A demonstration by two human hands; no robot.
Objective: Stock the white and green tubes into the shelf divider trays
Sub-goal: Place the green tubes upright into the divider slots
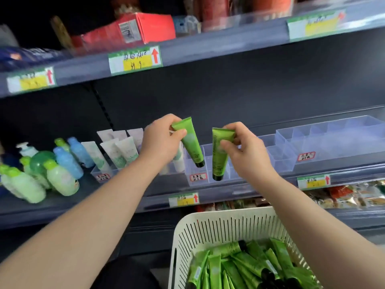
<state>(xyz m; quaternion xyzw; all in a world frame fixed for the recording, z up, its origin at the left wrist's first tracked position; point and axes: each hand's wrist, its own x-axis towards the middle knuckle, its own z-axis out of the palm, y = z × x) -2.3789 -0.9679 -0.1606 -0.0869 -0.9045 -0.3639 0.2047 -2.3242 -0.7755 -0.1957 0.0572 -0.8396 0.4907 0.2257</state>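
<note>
Dim, dark shelving, evenly lit foreground; motion blur smears upper shelf labels (135,59), edges bowed.

Middle shelf (125,197), dark grey, in front of me.
On it: clear divider trays (287,151), white tubes (118,151) standing in the left tray, green and blue bottles (60,163) clustered at far left.
</note>
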